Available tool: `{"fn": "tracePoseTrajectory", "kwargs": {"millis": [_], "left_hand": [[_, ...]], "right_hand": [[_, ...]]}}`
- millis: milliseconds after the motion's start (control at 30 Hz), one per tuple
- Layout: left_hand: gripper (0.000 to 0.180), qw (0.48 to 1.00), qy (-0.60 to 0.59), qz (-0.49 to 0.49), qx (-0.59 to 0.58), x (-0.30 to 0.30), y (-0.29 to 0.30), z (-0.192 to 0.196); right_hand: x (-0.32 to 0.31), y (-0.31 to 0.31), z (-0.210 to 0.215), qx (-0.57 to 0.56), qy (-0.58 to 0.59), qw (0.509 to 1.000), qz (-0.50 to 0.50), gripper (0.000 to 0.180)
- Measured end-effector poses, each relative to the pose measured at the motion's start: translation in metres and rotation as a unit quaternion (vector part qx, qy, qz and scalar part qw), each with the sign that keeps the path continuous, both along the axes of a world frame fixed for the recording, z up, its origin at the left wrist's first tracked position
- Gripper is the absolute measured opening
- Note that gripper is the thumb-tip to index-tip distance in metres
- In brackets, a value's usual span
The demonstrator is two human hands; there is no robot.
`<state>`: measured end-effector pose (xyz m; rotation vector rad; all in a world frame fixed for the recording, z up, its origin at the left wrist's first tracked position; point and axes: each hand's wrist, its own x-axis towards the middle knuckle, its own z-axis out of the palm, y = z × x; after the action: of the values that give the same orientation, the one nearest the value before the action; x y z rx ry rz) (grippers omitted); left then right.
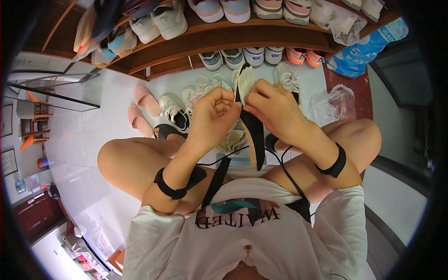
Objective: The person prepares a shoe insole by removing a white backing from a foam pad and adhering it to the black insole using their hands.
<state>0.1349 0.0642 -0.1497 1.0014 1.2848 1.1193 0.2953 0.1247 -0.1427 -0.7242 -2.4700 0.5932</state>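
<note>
Between my two hands, in front of my lap, is a slim black flat shoe with a pale lining. One end points up and away from me, and its tapered dark end hangs toward my lap. My left hand is closed, with curled fingers and the thumb and forefinger pinching the shoe's left edge near its middle. From the other side, my right hand grips the same stretch with bent fingers. My fingertips cover part of the shoe there. Just beyond and below are white lace-up sneakers on the floor.
A brown wooden shoe rack holding several pairs of shoes stands ahead. Pink slippers lie at the left. To the right are a clear plastic bag and a blue bag. Dark cords cross my lap.
</note>
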Motion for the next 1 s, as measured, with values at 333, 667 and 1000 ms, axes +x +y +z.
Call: {"fn": "tracePoseTrajectory", "kwargs": {"millis": [333,667,1000], "left_hand": [[0.007,1.000,0.006,0.025,-0.008,-0.005,0.002,0.005],[0.007,0.999,-0.007,0.034,-0.010,-0.005,0.003,0.000],[0.009,0.997,0.001,0.056,0.048,-0.001,0.003,-0.007]], "right_hand": [[0.004,0.005,-0.013,-0.326,0.161,0.930,-0.048,0.014],[-0.001,-0.002,0.009,-0.240,0.159,0.953,-0.089,0.006],[-0.007,-0.002,0.002,-0.161,0.184,0.967,-0.072,0.027]]}}
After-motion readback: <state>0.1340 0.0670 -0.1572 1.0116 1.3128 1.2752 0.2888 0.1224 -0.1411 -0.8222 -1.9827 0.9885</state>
